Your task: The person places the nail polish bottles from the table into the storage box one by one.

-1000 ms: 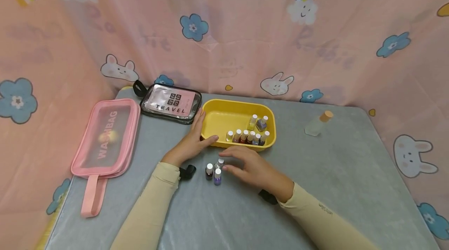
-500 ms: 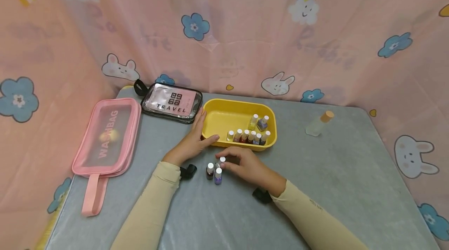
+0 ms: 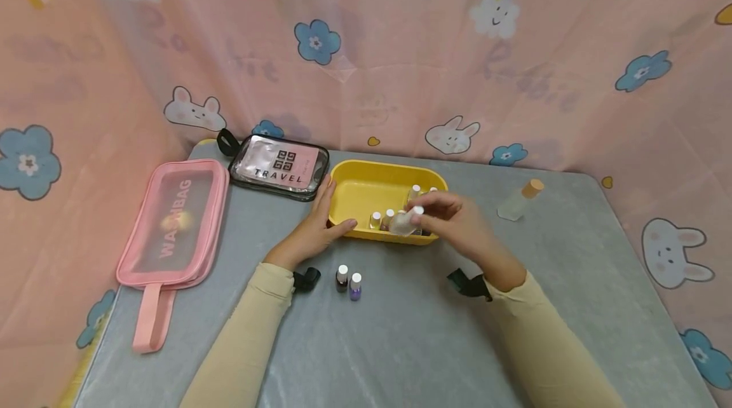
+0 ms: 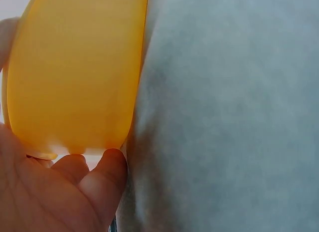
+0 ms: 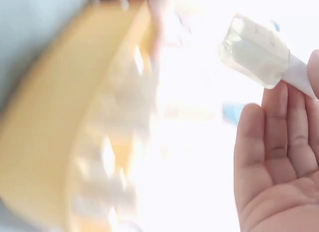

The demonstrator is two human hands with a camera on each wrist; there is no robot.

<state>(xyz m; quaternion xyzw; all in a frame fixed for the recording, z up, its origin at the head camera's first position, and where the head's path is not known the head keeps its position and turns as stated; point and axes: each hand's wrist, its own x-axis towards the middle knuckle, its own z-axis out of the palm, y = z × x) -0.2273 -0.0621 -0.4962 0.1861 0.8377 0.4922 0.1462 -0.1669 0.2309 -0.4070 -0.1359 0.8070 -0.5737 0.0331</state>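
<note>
My left hand (image 3: pixel 309 230) grips the left end of the yellow tray (image 3: pixel 363 192), thumb by the front rim and fingers along the end wall. In the left wrist view its fingertips curl at the tray wall (image 4: pixel 75 82). My right hand (image 3: pixel 466 230) pinches a small nail polish bottle (image 5: pixel 254 52) by its white cap, over the tray's right part. The bottle is tilted and holds pale, clear-looking polish. Several nail polish bottles (image 3: pixel 375 221) stand in the tray, some hidden behind my right hand. A dark bottle (image 3: pixel 342 279) and a purple bottle (image 3: pixel 355 287) stand on the table in front.
A pink wash bag (image 3: pixel 171 230) lies at the left, with a black-edged travel pouch (image 3: pixel 280 166) behind the tray's left end. A frosted bottle with an orange cap (image 3: pixel 517 201) stands at the right. A patterned pink curtain (image 3: pixel 372 65) hangs behind the grey-covered table (image 3: pixel 572 281).
My right hand has taken the pale nail polish bottle from the group on the table and carried it up and right over the tray. The left hand has stayed in place.
</note>
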